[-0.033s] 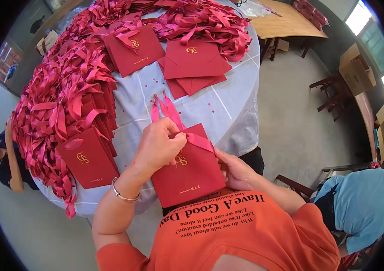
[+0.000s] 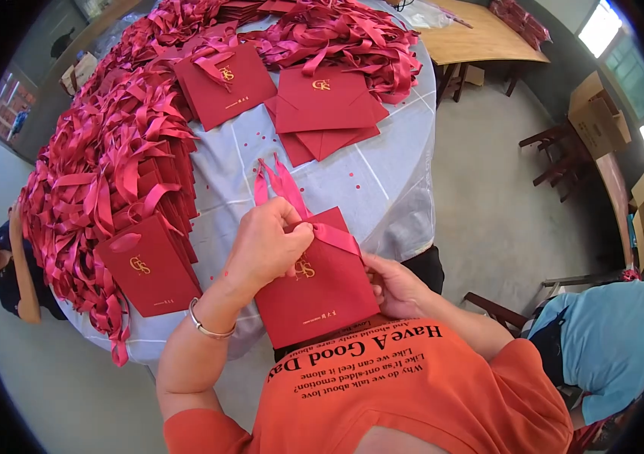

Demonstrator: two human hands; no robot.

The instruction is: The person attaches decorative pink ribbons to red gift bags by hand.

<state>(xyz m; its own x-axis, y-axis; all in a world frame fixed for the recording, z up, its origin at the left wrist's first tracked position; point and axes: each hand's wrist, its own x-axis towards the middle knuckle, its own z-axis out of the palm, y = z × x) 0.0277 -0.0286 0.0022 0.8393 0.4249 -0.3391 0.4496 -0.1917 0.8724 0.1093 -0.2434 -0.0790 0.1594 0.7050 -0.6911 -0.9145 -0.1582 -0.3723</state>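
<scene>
A dark red paper gift bag (image 2: pixel 318 291) with gold print is in front of me, its lower edge close to my shirt. With finger and thumb pinched together, my left hand (image 2: pixel 265 246) holds a pink ribbon (image 2: pixel 335 237) at the bag's upper part. The ribbon runs across the bag's top toward my right hand (image 2: pixel 397 286), which is closed on the bag's right edge, thumb near the ribbon's end. Most of that hand's fingers are hidden behind the bag. Beyond the left hand, loose pink ribbon ends (image 2: pixel 282 185) lie on the white-covered table (image 2: pixel 223 174).
Stacked red bags with ribbons (image 2: pixel 102 159) cover the table's left side. More bags (image 2: pixel 325 102) lie at the far side, and small red dots are scattered about. Someone in light blue (image 2: pixel 609 333) is at my right; another person (image 2: pixel 15 261) is at the left. Cardboard boxes (image 2: pixel 598 117) stand far right.
</scene>
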